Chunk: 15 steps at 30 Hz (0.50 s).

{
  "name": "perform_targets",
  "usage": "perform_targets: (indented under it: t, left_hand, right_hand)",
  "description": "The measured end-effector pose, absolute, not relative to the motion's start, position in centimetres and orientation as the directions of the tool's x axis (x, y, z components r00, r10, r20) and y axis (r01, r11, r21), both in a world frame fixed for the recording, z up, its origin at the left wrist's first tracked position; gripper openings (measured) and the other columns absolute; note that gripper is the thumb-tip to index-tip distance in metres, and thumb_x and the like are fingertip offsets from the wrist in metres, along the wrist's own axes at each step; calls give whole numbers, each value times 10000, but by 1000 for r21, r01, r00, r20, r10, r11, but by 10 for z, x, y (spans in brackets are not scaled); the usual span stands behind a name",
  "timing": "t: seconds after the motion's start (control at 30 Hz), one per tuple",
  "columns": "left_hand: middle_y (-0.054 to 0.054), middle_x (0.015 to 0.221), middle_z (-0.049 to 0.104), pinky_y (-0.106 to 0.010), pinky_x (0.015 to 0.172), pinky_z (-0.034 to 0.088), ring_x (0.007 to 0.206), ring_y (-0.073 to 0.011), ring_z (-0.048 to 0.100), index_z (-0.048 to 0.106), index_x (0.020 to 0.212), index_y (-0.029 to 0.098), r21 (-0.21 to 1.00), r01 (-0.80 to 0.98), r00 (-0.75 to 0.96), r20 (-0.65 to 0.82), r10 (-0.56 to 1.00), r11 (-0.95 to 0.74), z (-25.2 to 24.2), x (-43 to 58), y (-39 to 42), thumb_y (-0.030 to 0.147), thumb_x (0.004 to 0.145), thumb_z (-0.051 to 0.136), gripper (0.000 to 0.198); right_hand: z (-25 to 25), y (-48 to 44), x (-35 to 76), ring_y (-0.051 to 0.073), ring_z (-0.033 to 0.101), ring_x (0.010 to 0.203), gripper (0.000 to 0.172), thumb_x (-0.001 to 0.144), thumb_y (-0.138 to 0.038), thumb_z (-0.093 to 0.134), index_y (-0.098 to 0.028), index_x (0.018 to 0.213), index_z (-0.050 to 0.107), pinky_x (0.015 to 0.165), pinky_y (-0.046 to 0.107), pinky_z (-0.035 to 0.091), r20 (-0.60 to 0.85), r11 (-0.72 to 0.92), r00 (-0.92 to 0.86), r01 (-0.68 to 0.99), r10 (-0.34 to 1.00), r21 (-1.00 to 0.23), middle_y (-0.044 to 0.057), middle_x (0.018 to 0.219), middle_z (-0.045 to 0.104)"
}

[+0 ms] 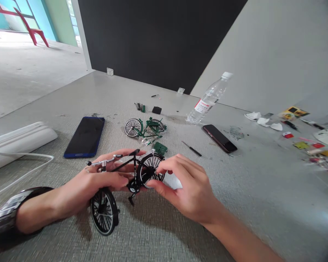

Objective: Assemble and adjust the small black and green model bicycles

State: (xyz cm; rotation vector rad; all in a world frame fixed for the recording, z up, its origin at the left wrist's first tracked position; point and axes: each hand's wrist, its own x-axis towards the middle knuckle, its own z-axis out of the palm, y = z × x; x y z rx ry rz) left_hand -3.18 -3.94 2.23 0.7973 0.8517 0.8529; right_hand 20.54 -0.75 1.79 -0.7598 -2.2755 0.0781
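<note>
A black model bicycle (pixel 135 169) with silver handlebars is tilted in front of me. My left hand (pixel 98 178) is closed around its frame, thumb in front and fingers behind. The front wheel (pixel 104 211) hangs below that hand. At the rear wheel (pixel 152 167), my right hand (pixel 190 185) has its curled index finger and thumb against the wheel's side and lower edge. Just beyond lies a green model bicycle (pixel 150 127), partly in pieces, with a green flat part (pixel 160 148) beside it.
A small screwdriver (pixel 191 148) lies right of the green part. Phones stand out on both sides, one blue-edged (pixel 85 137) and one dark red (pixel 220 138). A water bottle (pixel 207 100) stands behind. White cabled device (pixel 22 142) at left; assorted small items (pixel 317 149) at far right.
</note>
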Motion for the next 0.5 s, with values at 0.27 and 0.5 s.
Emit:
perform_targets:
  t: [0.27, 0.5]
  left_hand:
    - [-81, 1296, 725, -425, 1058, 500, 1210, -316, 672, 632, 1377, 258, 871, -264, 388, -297, 873, 414, 20, -34, -40, 99, 791, 719, 613]
    - [-41, 1310, 721, -391, 1063, 497, 1256, -298, 643, 660, 1316, 291, 866, -196, 365, -370, 854, 459, 23, -37, -41, 133, 769, 775, 580]
  right_hand:
    - [17, -8, 207, 134, 610, 692, 262, 951, -456, 667, -212, 1009, 590, 656, 294, 459, 625, 827, -569, 503, 535, -250, 2, 803, 702]
    - [21, -8, 206, 123, 579, 665, 214, 978, -397, 645, -201, 1048, 591, 660, 304, 413, 657, 851, -588, 497, 472, -166, -12, 759, 675]
